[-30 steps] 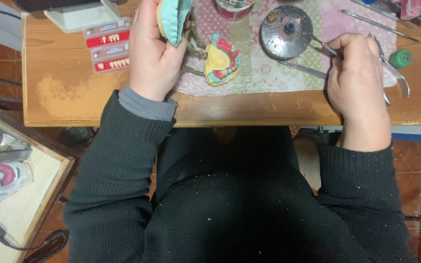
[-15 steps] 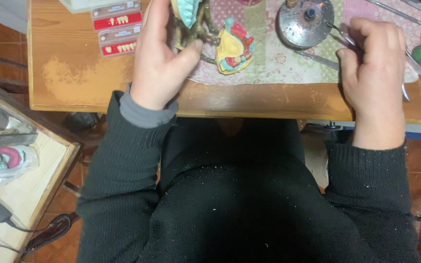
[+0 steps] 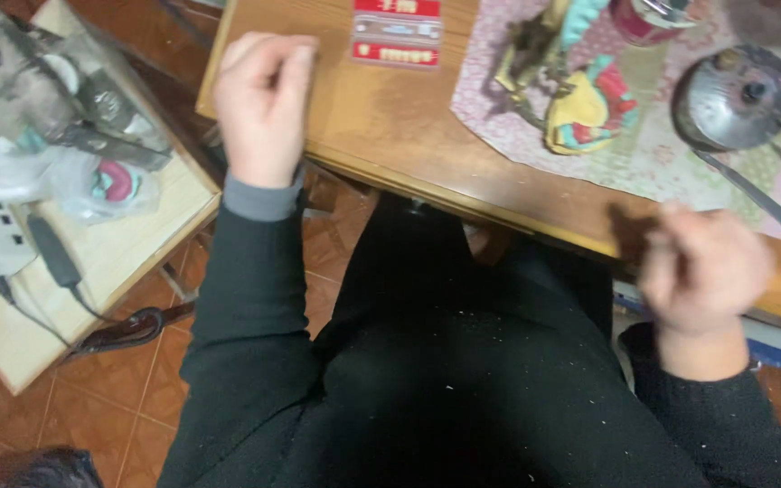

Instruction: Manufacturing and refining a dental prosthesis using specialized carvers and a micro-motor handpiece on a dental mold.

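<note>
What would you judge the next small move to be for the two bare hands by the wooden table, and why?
Probably the right hand reaches forward to the yellow and teal dental model on the patterned cloth: both it and the left hand look empty and loosely curled, and the model lies untouched.

- Indoor light, warm + moderate; wooden table (image 3: pixel 390 136) evenly lit, no hard glare on it
- Right hand (image 3: pixel 702 271) badly motion-blurred, finger edges smeared; casts soft dark shadow on table edge just left of it
- Left hand (image 3: pixel 264 104) sharper, slight blur at fingertips
- Metal bowl (image 3: pixel 732 99) shows small dull highlights, otherwise dark
- Clear plastic bag (image 3: pixel 92 181) on side shelf catches whitish sheen
- Whole frame soft, tilted; top-right corner smeared, low detail
- Black sweater reads as near-flat dark mass w/ pale specks; floor at bottom-left dimmer
</note>
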